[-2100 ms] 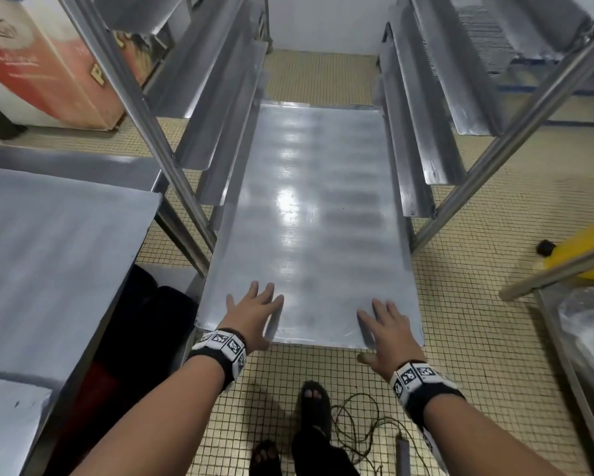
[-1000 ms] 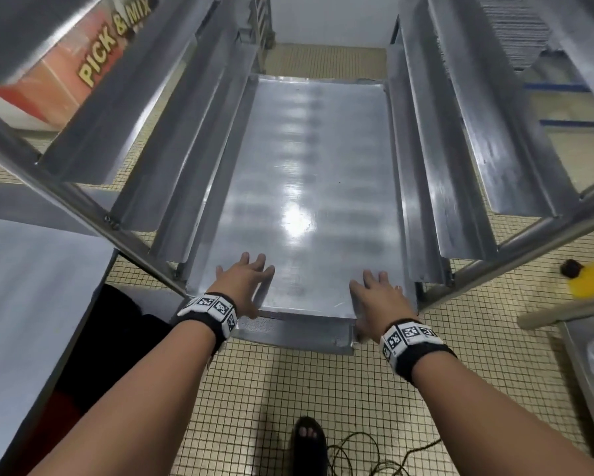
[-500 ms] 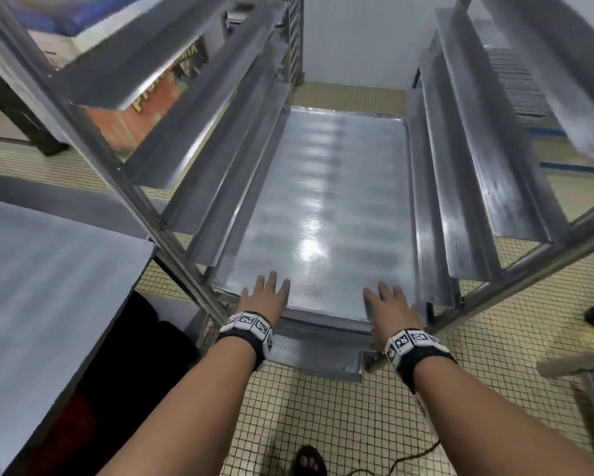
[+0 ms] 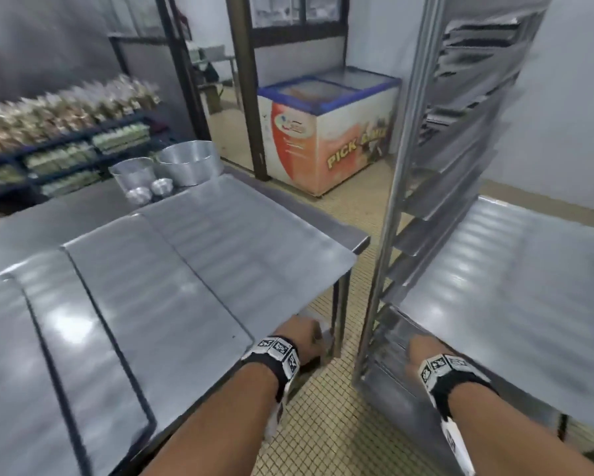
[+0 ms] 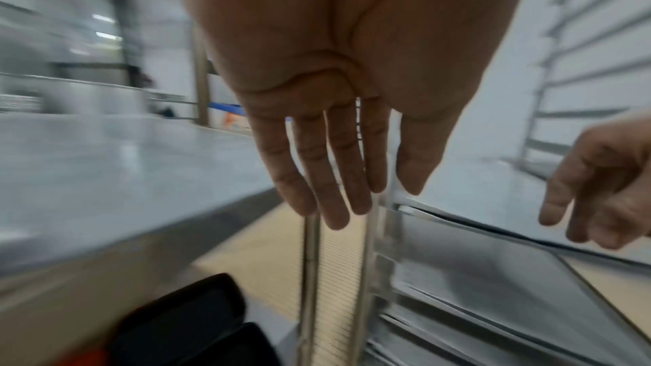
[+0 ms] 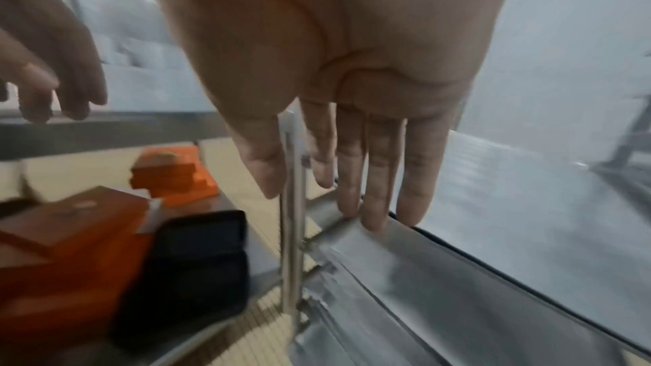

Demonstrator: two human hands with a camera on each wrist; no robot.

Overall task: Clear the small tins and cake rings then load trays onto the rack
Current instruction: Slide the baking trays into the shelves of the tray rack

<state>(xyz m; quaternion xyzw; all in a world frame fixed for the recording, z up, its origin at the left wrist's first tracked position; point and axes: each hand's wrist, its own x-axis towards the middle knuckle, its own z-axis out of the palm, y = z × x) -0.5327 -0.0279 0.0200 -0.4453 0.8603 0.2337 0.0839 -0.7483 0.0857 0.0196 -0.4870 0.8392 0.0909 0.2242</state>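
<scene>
Steel trays lie side by side on the work table at left; another tray sits in the rack at right. Left hand — fingers straight and relaxed, holding nothing — hangs in the gap between the table's corner and the rack's upright. Right hand is likewise open, its fingertips at the near edge of the racked tray; contact is blurred. Two small tins stand beside two larger round pans at the table's far end — well apart from both hands.
</scene>
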